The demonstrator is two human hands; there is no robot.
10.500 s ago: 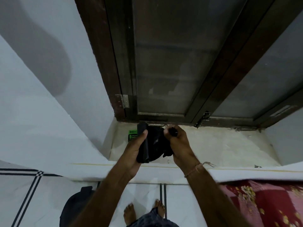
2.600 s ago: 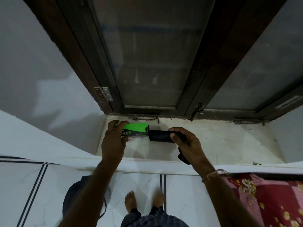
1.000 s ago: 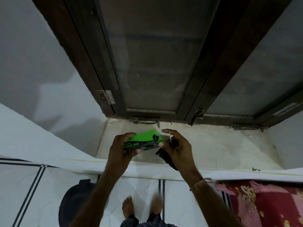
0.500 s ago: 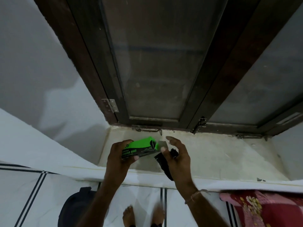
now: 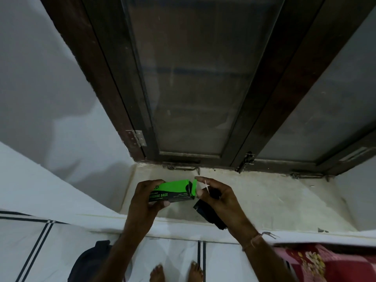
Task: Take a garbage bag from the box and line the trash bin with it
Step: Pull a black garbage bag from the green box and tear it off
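Over the pale stone window ledge (image 5: 264, 202), just below the dark wooden window frame (image 5: 262, 110), the person's two hands meet close together. The left hand (image 5: 145, 198) is wrapped round the left end of a green and black box (image 5: 173, 191) printed with the words GARBAGE BAGS, holding it lying sideways above the ledge. The right end of the box is open, its green end flap (image 5: 194, 187) standing out toward the right hand (image 5: 220, 197). That hand clasps a folded black garbage bag (image 5: 209, 215) against the palm, the bag hanging down and to the right under the wrist, while its thumb and forefinger reach to the flap; a small white strip (image 5: 207, 186) lies across the fingers. The bag is outside the box and just right of it. A thread band (image 5: 254, 240) circles the right wrist. Near the bottom left, on the white tiled floor (image 5: 61, 251) with dark lines, stands a dark rounded thing (image 5: 89, 261) partly hidden by the left forearm; whether it is the trash bin cannot be told. Two bare feet (image 5: 177, 273) show at the bottom edge, and a red flowered cloth (image 5: 325, 263) fills the near right corner.
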